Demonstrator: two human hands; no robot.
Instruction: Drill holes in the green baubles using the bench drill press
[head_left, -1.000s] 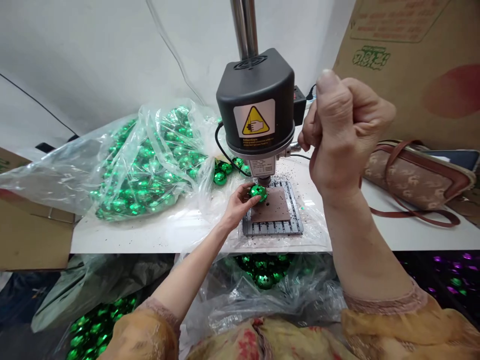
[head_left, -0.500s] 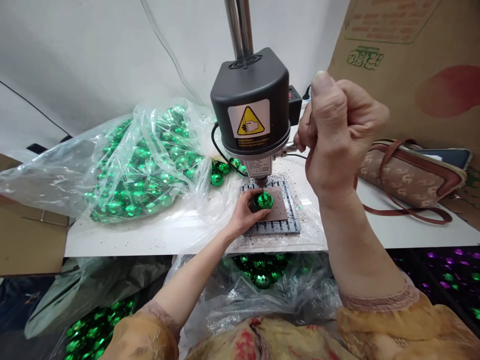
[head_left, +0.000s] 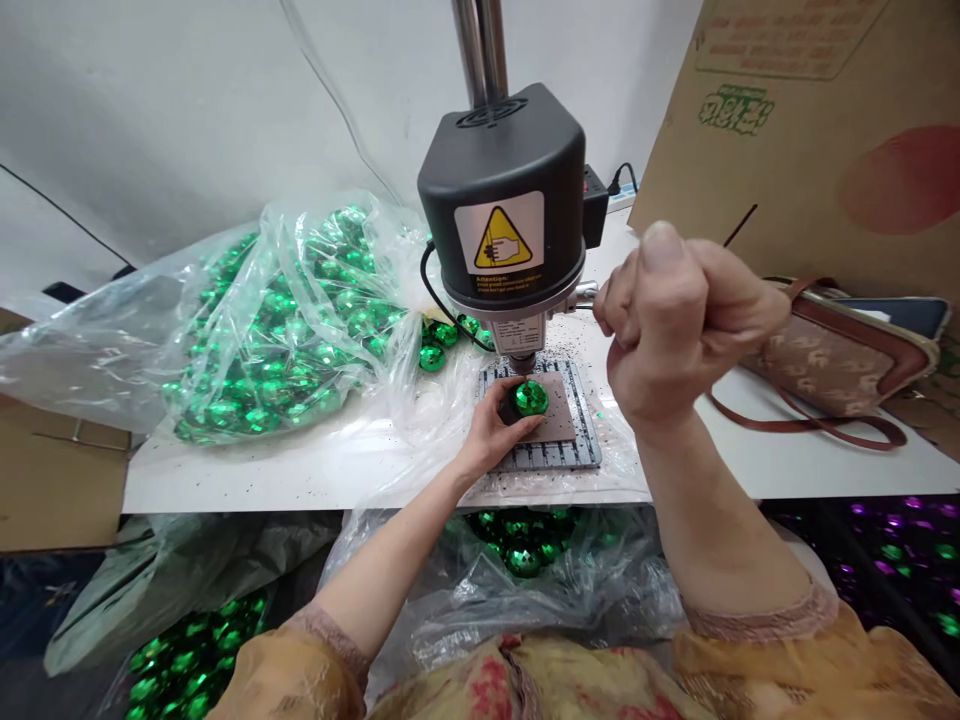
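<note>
In the head view a shiny green faceted ball (head_left: pixel 532 398) sits on the flat brown board of the drill press base (head_left: pixel 589 425). My left hand (head_left: pixel 496 425) is closed around its left side, thumb in front and fingers behind. The drill press (head_left: pixel 502 215) stands over it, its bit (head_left: pixel 526 378) at the top of the ball; whether the tip is inside I cannot tell. My right hand (head_left: pixel 675 315) is a fist around the feed lever, right of the motor housing. The lever's grip is hidden in the fist; its metal hub (head_left: pixel 583 294) shows beside it.
A clear plastic bag (head_left: pixel 277 320) of green balls lies on the left of the white table (head_left: pixel 247 480). More green balls (head_left: pixel 523 550) are in plastic below the front edge. On the right are a handbag (head_left: pixel 840 350) and a large carton (head_left: pixel 795 150). Dark shavings dot the tabletop.
My right fist has come down a little with the lever, and a thin dark rod now shows behind it. My left hand keeps its hold on the ball under the bit.
</note>
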